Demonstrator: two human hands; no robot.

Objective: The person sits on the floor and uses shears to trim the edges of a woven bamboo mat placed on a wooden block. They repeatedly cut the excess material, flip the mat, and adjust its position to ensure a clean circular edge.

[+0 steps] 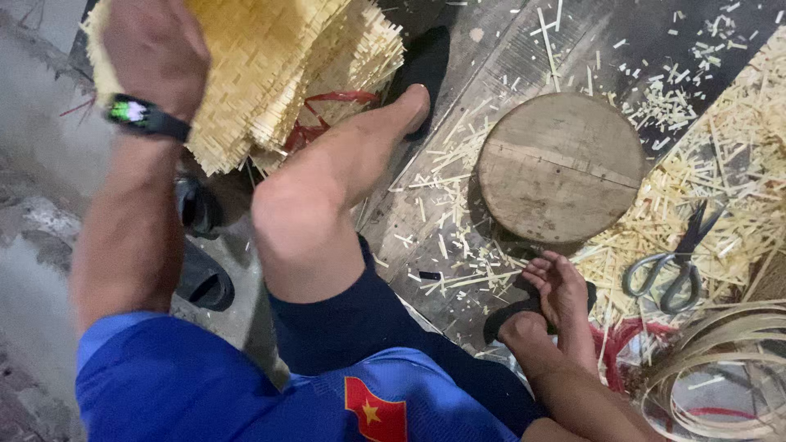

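A: Floor first? What's it like?

B: Dark wooden floor [491,49] w/ bare grey concrete along the left. Pale bamboo offcuts littered all over, thickest at the right.

A: And the hands?

B: Left hand [155,49] is far left, seen from the back, pressed against a stack of woven bamboo mats [278,57]. Black watch on the wrist [147,117]. Fingers are hidden behind the stack, so can't tell how far they're curled or whether they grip it. Right hand isn't in view at all.

A: Where's the stack exactly?

B: Far left, top edge of view, its frayed strip ends pointing down toward the person's knee. Some red cord [327,110] shows under it on the right side.

A: Legs?

B: Person sits on the floor, blue shorts w/ a red patch. Left leg stretches up toward the stack, foot in a black sandal [426,65]. Right foot [561,290] is nearer, also on a black sandal, toes just beside a round wooden block [561,168].

A: Anything else by the block?

B: Scissors [675,258] w/ grey handles lie right of it, on the offcut pile. Near right corner: coiled thin bamboo hoops [720,368], w/ more red cord next to them.
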